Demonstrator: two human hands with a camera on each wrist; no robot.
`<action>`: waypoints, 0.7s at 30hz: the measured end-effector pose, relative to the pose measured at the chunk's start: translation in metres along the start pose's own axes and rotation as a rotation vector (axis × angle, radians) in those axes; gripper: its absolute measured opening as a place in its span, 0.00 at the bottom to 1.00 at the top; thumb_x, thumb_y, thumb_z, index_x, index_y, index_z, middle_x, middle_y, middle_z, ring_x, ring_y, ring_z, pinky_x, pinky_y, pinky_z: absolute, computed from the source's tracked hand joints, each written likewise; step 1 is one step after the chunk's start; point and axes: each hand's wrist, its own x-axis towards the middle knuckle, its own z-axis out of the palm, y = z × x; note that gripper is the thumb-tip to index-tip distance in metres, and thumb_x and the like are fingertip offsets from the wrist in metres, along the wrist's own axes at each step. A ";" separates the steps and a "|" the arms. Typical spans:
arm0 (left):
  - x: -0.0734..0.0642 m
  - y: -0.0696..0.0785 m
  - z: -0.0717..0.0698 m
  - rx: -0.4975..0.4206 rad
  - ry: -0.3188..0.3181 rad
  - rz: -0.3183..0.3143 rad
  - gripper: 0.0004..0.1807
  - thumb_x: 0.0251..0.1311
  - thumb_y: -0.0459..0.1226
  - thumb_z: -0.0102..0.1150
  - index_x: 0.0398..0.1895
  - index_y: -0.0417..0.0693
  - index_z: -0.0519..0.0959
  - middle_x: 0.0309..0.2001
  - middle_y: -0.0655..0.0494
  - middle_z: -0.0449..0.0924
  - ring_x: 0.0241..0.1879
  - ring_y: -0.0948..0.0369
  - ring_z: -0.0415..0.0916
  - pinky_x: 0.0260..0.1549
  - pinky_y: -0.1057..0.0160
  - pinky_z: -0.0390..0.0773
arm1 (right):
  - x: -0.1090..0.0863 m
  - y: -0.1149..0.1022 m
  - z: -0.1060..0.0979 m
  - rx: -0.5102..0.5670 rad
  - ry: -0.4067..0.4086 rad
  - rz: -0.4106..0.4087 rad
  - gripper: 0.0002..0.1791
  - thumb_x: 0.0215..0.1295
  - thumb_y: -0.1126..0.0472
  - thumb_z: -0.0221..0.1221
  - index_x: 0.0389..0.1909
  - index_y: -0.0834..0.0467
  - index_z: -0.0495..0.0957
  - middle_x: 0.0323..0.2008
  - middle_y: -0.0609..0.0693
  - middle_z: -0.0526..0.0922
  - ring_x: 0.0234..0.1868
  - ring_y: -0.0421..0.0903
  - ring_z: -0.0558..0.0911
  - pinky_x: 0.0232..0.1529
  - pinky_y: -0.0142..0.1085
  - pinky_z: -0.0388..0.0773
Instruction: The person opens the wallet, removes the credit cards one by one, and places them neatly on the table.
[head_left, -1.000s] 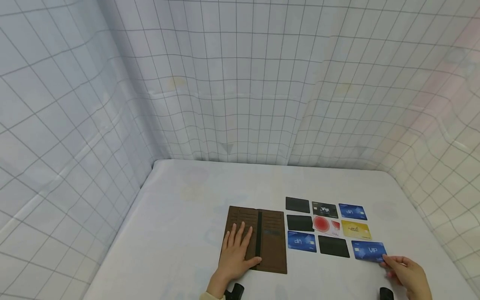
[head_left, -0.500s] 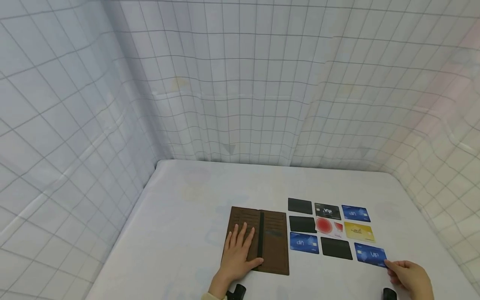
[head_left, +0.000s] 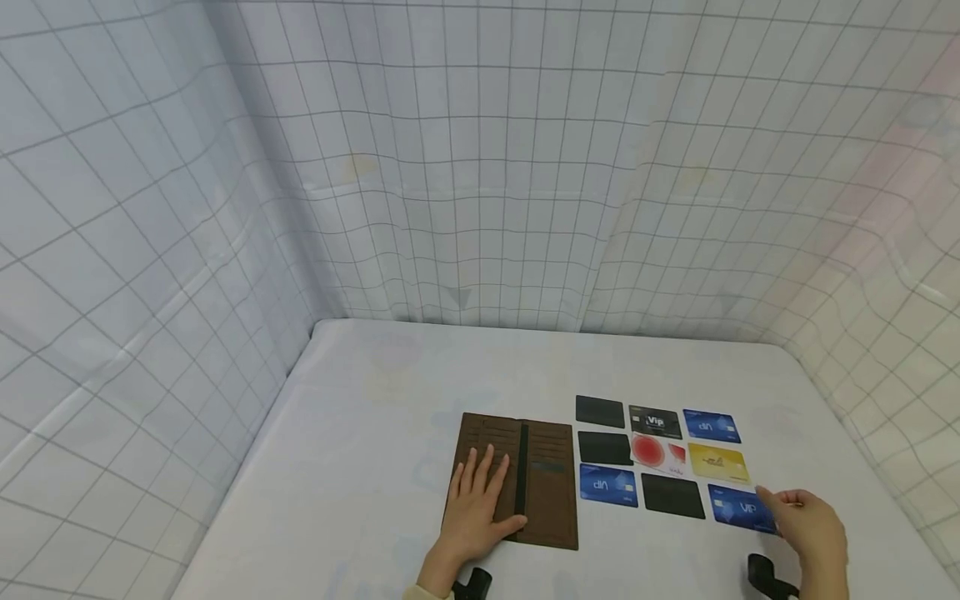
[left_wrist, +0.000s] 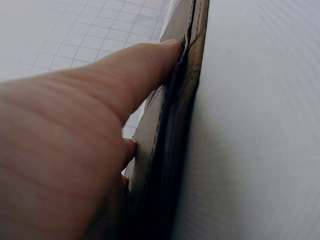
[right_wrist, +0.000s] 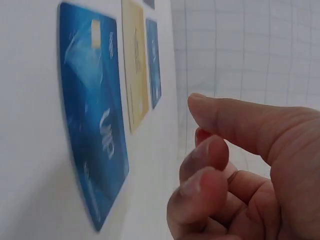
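An open brown wallet [head_left: 543, 479] lies on the white table [head_left: 375, 400]. My left hand [head_left: 476, 500] rests flat on its left half with the fingers straight; in the left wrist view the thumb [left_wrist: 145, 70] lies against the wallet's edge [left_wrist: 175, 125]. My right hand [head_left: 806, 521] hovers at the right corner of a blue VIP card [head_left: 735, 507]. In the right wrist view its fingers [right_wrist: 205, 165] are loosely bent and stay clear of this card [right_wrist: 92, 110]. The hand holds nothing.
Several cards lie in rows right of the wallet: black ones [head_left: 599, 411], a black VIP card [head_left: 655, 422], blue ones [head_left: 608, 485], a red-and-white one [head_left: 654, 452] and a yellow one [head_left: 717, 462]. Grid-patterned curtains [head_left: 480, 167] close in the table on three sides.
My right hand has moved up and left, from just below the blue VIP card to over its right corner. The left hand has stayed on the wallet.
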 end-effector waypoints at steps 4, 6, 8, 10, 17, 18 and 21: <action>0.000 0.000 0.000 -0.002 0.007 0.008 0.47 0.57 0.61 0.55 0.73 0.45 0.56 0.73 0.41 0.45 0.71 0.42 0.36 0.65 0.41 0.39 | -0.002 -0.027 0.012 -0.018 -0.087 -0.176 0.30 0.63 0.43 0.56 0.38 0.71 0.71 0.24 0.55 0.74 0.24 0.49 0.74 0.22 0.37 0.68; 0.000 0.000 0.000 -0.003 0.012 0.012 0.47 0.57 0.61 0.55 0.73 0.44 0.57 0.73 0.40 0.46 0.71 0.41 0.37 0.65 0.40 0.40 | -0.004 -0.043 0.021 -0.030 -0.143 -0.270 0.26 0.64 0.46 0.56 0.36 0.69 0.72 0.23 0.54 0.75 0.23 0.48 0.73 0.22 0.37 0.68; 0.000 0.000 -0.001 -0.004 0.021 0.020 0.46 0.57 0.61 0.55 0.72 0.44 0.57 0.72 0.40 0.47 0.71 0.40 0.38 0.64 0.39 0.41 | -0.008 -0.058 0.033 -0.045 -0.181 -0.341 0.23 0.65 0.48 0.57 0.34 0.68 0.73 0.22 0.52 0.74 0.22 0.47 0.73 0.22 0.36 0.68; -0.001 0.000 -0.001 -0.006 0.026 0.024 0.46 0.57 0.60 0.55 0.72 0.43 0.58 0.72 0.39 0.47 0.70 0.40 0.39 0.64 0.39 0.42 | -0.012 -0.073 0.047 -0.055 -0.202 -0.390 0.20 0.65 0.49 0.58 0.33 0.66 0.73 0.22 0.51 0.75 0.22 0.47 0.73 0.22 0.36 0.70; 0.000 0.001 -0.003 0.002 0.057 0.047 0.46 0.57 0.60 0.56 0.71 0.42 0.59 0.71 0.38 0.50 0.70 0.39 0.41 0.63 0.38 0.45 | -0.033 -0.117 0.094 -0.046 -0.259 -0.596 0.15 0.63 0.51 0.61 0.28 0.60 0.75 0.19 0.48 0.73 0.18 0.44 0.72 0.20 0.35 0.68; 0.000 0.001 -0.003 0.002 0.057 0.046 0.46 0.57 0.60 0.56 0.71 0.42 0.59 0.71 0.38 0.50 0.70 0.39 0.42 0.63 0.38 0.45 | -0.036 -0.121 0.101 -0.045 -0.271 -0.618 0.15 0.62 0.51 0.62 0.27 0.59 0.75 0.18 0.47 0.72 0.18 0.43 0.72 0.19 0.35 0.68; -0.001 0.002 -0.004 -0.006 0.047 0.035 0.46 0.56 0.59 0.57 0.71 0.42 0.59 0.71 0.38 0.49 0.70 0.39 0.41 0.63 0.38 0.44 | -0.044 -0.132 0.118 -0.031 -0.335 -0.661 0.13 0.60 0.53 0.64 0.25 0.57 0.76 0.16 0.46 0.70 0.17 0.42 0.71 0.19 0.34 0.67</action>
